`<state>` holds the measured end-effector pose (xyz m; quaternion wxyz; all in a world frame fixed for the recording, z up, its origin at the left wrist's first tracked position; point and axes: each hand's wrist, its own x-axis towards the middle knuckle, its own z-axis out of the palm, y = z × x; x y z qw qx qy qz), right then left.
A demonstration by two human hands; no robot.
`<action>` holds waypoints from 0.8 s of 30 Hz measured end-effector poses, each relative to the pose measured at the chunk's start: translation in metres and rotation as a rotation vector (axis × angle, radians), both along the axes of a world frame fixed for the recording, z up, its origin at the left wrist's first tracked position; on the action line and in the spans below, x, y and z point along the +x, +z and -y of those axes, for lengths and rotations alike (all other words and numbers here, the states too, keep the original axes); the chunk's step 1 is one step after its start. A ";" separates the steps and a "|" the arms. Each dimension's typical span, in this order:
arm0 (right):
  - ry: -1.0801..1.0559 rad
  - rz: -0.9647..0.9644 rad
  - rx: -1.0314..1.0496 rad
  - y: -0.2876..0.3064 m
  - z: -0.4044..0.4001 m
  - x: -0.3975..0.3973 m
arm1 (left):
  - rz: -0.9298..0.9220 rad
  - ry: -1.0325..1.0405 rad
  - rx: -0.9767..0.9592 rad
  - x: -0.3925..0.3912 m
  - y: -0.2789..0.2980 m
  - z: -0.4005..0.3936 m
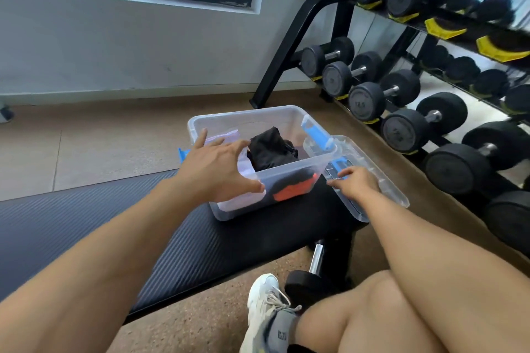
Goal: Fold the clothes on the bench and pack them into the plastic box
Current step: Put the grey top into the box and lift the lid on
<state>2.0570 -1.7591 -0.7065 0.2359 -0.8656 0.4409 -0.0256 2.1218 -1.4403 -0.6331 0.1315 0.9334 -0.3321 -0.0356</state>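
Note:
A clear plastic box (289,173) with blue latches stands on the end of the black padded bench (160,241). Inside it lie a black garment (271,149), an orange and black piece (295,188) against the front wall, and pale cloth (243,169) on the left. My left hand (218,169) hovers over the box's near left corner with fingers spread, holding nothing. My right hand (355,183) rests on the clear lid (372,180), which leans against the box's right side; its fingers touch the lid's blue handle.
A black rack with several dumbbells (401,89) fills the right side. One dumbbell (312,275) lies on the floor under the bench, beside my white shoe (263,304). A grey wall and window sit behind, with brown floor to the left.

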 end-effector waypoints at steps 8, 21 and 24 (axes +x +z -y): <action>-0.092 0.046 -0.239 0.003 -0.004 0.025 | -0.088 0.066 -0.093 0.010 0.006 -0.015; 0.507 1.052 -0.833 0.125 -0.081 0.030 | 0.024 0.212 -0.882 0.039 0.006 -0.045; 0.672 1.108 -0.843 0.135 -0.104 0.026 | 0.044 0.254 -0.956 0.041 0.014 -0.053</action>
